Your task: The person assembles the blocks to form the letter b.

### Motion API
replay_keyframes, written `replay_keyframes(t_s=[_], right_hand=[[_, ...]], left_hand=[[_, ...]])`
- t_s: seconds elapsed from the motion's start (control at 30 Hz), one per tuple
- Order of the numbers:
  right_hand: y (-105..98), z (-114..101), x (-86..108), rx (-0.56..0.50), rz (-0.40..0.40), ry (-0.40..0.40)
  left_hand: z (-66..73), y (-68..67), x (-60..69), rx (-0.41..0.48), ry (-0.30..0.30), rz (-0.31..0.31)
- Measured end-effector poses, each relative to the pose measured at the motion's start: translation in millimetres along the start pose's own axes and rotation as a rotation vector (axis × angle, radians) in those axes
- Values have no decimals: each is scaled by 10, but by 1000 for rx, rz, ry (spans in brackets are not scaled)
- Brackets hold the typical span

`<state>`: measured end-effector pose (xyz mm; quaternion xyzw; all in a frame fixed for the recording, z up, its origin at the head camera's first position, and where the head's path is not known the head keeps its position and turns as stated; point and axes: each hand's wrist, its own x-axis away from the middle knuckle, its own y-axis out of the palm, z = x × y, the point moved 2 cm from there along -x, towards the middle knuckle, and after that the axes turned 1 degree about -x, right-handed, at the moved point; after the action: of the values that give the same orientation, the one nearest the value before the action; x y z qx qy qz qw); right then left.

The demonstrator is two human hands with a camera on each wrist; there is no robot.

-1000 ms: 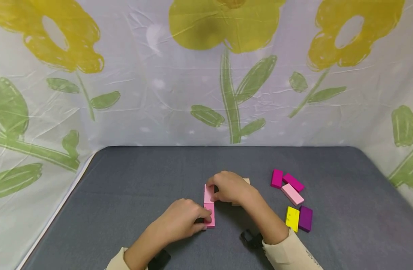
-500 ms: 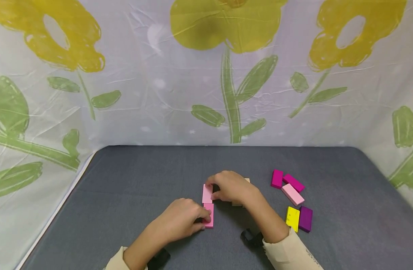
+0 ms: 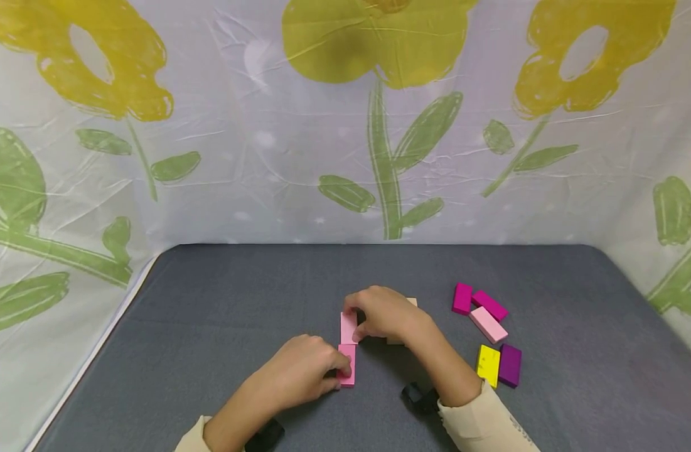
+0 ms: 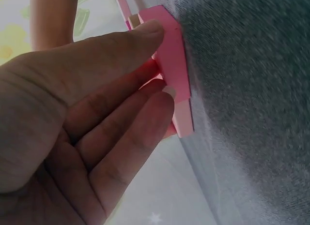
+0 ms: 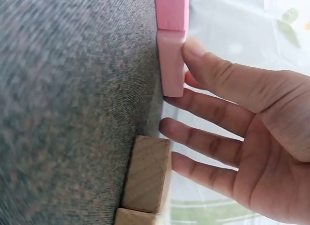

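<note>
Two pink blocks lie end to end on the dark grey table, long sides running away from the person. My left hand [image 3: 303,367] pinches the nearer, deeper pink block [image 4: 173,65], with the thumb on it in the left wrist view. My right hand [image 3: 387,314] holds the farther, pale pink block [image 5: 172,65] between thumb and forefinger. Its other fingers are spread beside the block. In the right wrist view the two blocks touch at their ends, nearly in line. Plain wooden blocks [image 5: 147,174] stand close by, mostly hidden under the right hand in the head view.
To the right on the table [image 3: 238,289] lie two magenta blocks [image 3: 462,298], another pale pink block [image 3: 489,324], a yellow block [image 3: 488,365] and a purple block [image 3: 510,365]. A white cloth with printed flowers [image 3: 266,157] hangs behind the table.
Both pink blocks have shifted slightly left and then a little toward the person. Their small sideways offset half a second ago looks smaller now. Both hands keep hold of them.
</note>
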<state>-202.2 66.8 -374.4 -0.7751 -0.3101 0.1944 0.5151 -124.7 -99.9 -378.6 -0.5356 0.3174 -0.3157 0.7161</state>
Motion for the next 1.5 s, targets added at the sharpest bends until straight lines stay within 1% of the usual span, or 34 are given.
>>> replay_keyframes(t_s=[0.2,0.3,0.53,0.7,0.83,0.93,1.0,1.07,1.1,1.17,1.27,1.37,1.43,1.5], right_hand=[[2,-34,16,-25,-39,16],[3,-61,28,-27,-61,31],[13,-90,35,-25,-77,35],[8,-89,37,-27,-89,41],[-12,-72,44,-42,-95,21],[-61,-30,71,-99,-96,-16],[-123,23,121,-140,-86,-37],[-198,99,196,-171,-77,-32],[-235,150,244,-169,-68,-29],[-301,255,357,-153,-60,8],[-366,412,519,-121,-79,82],[-382,517,620,-93,-115,157],[-370,549,638,-71,-127,178],[-354,548,627,-38,-128,181]], left_hand=[[62,-21,8,-8,14,-25],[87,-23,12,-23,21,-27],[137,-19,26,-76,33,-5],[153,-14,27,-84,23,-1],[148,-10,25,-62,10,-12],[141,-14,27,-30,0,-19],[136,-19,20,0,3,-13],[124,-38,0,29,13,7],[117,-51,-18,42,16,20],[94,-86,-64,44,13,48],[32,-152,-187,21,-22,57],[-58,-179,-393,-12,-67,12],[-118,-163,-565,-25,-101,-36],[-172,-113,-736,-41,-138,-85]])
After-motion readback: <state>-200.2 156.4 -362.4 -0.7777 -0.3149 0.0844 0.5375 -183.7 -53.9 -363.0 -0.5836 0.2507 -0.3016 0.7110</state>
